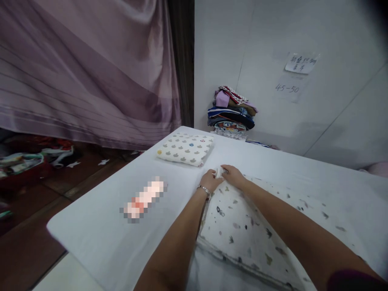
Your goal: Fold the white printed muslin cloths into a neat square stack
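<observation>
A white cloth (233, 226) printed with small grey and dark motifs lies partly folded in layers on the white table, and more of it spreads out to the right. At its far corner, my left hand (212, 180) pinches the bunched edge; a bracelet circles that wrist. Close beside it, my right hand (233, 176) has its fingers closed on the same edge. Some fingertips are hidden by the cloth and the hands. Beyond my hands, a folded white cloth (186, 150) with grey, blue and yellow motifs rests near the table's far left corner.
An elongated pixelated item (144, 200) lies on the white table (100, 226), left of my arms. Folded fabrics are piled (232, 111) against the wall behind the table. A purple curtain (91, 72) hangs at left, above a cluttered floor. Paper notes (301, 64) are on the wall.
</observation>
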A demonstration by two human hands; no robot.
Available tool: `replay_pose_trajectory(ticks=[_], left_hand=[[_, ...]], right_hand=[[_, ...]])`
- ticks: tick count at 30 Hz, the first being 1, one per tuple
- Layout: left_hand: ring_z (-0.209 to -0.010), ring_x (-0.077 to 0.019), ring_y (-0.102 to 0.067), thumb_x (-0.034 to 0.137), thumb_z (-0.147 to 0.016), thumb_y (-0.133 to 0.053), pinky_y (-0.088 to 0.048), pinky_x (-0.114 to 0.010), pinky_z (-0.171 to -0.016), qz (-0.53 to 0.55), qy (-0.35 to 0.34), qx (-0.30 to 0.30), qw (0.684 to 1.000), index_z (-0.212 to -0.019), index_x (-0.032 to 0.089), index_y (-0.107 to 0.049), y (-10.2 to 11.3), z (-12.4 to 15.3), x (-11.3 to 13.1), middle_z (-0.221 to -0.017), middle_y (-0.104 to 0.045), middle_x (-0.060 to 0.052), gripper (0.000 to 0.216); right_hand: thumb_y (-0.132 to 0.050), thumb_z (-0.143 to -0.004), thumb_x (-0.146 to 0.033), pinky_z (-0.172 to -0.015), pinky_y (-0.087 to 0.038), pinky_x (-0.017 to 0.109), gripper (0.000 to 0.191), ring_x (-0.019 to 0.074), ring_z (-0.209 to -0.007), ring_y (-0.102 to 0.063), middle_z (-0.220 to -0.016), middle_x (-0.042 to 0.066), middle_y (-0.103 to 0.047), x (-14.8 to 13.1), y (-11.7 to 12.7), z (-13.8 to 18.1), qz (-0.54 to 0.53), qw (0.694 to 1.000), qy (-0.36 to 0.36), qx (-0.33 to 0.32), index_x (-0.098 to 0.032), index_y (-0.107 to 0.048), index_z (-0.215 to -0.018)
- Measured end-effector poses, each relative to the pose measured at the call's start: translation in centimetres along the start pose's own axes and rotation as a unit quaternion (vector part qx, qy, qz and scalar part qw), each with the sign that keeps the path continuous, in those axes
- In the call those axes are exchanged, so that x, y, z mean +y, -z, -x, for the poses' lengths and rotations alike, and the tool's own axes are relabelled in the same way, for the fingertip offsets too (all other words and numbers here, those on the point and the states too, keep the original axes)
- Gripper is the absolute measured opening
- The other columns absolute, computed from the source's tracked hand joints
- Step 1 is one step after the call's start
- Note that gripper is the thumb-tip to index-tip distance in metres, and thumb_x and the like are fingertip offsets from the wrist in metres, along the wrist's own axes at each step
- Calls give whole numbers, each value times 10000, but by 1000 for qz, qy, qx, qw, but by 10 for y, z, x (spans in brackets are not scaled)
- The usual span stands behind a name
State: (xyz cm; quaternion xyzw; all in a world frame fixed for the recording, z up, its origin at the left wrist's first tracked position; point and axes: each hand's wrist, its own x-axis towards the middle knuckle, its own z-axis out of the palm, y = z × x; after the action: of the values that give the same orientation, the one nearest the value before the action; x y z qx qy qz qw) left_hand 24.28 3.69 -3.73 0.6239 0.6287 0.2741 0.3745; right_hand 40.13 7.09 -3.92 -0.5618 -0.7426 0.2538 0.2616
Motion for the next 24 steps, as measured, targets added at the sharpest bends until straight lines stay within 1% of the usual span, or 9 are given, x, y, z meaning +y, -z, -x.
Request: replay_pose_trajectory(ticks=[4, 6, 8, 10, 14, 17, 21, 23, 24], left_hand=[[-769, -164, -587, 333, -659, -661, -418, -253, -676, -44, 8, 31, 998, -862, 182, -527, 3, 1, 0, -844, -642, -38, 287], [-754, -164, -574, 313, -669, -646, -413, -259, -673, -52, 7, 39, 998, -773, 188, -509, 3, 2, 0, -796, -628, -29, 212], [-751, -166, -564, 315, -677, -635, -409, -265, -678, -53, 4, 44, 998, -725, 191, -492, 3, 3, 2, -772, -615, -27, 196], [-747, -168, -557, 335, -681, -630, -408, -273, -681, -54, 1, 47, 997, -709, 190, -484, 4, 4, 3, -762, -607, -28, 207], [-736, -161, -558, 367, -685, -628, -417, -269, -681, -43, 0, 37, 998, -694, 183, -503, 8, 7, 4, -748, -610, -26, 223], [-677, -147, -566, 392, -732, -583, -434, -254, -630, -20, 13, 7, 1000, -689, 176, -541, 14, 9, 1, -686, -617, -21, 224], [-585, -119, -576, 365, -785, -536, -450, -220, -535, 23, 53, -51, 997, -746, 155, -578, 26, 18, -5, -679, -646, -31, 218], [-574, -108, -588, 332, -781, -551, -462, -211, -525, 40, 70, -79, 994, -762, 144, -582, 34, 27, -7, -736, -667, -41, 191], [-568, -106, -592, 320, -778, -555, -467, -211, -522, 46, 76, -91, 992, -764, 140, -580, 39, 34, -8, -759, -672, -44, 182]], right_hand=[[-502, -736, -165, -1043, -208, 441, 451, 255, -1218, -378, -1281, 107, -500, -5, -7, 10, 60, 997, 31, 25, -170, -548, -1184], [-464, -782, -183, -1061, -156, 453, 445, 248, -1275, -309, -1343, 96, -442, -10, -11, 19, 95, 994, 54, 13, -179, -519, -1224], [-403, -832, -201, -1059, -138, 481, 453, 248, -1302, -271, -1387, 94, -389, -13, -14, 25, 137, 988, 62, -19, -179, -467, -1280], [-360, -859, -218, -1051, -149, 496, 473, 249, -1314, -254, -1413, 99, -348, -16, -15, 29, 166, 984, 50, -47, -176, -409, -1328], [-353, -871, -267, -1064, -146, 477, 502, 244, -1342, -188, -1443, 103, -286, -20, -6, 40, 173, 984, 31, -36, -154, -363, -1360], [-352, -874, -287, -1076, -134, 464, 497, 242, -1345, -182, -1439, 96, -297, -20, 4, 68, 179, 982, 51, -43, -149, -382, -1351], [-372, -882, -341, -1081, -141, 469, 486, 252, -1337, -209, -1424, 90, -328, -28, 7, 130, 151, 980, 103, -79, -179, -406, -1339], [-405, -875, -345, -1066, -190, 467, 446, 260, -1304, -282, -1377, 93, -404, -39, 7, 156, 121, 979, 140, -83, -200, -467, -1292], [-417, -871, -333, -1039, -247, 457, 403, 261, -1257, -357, -1318, 99, -474, -46, 7, 165, 100, 979, 159, -83, -204, -517, -1240]])
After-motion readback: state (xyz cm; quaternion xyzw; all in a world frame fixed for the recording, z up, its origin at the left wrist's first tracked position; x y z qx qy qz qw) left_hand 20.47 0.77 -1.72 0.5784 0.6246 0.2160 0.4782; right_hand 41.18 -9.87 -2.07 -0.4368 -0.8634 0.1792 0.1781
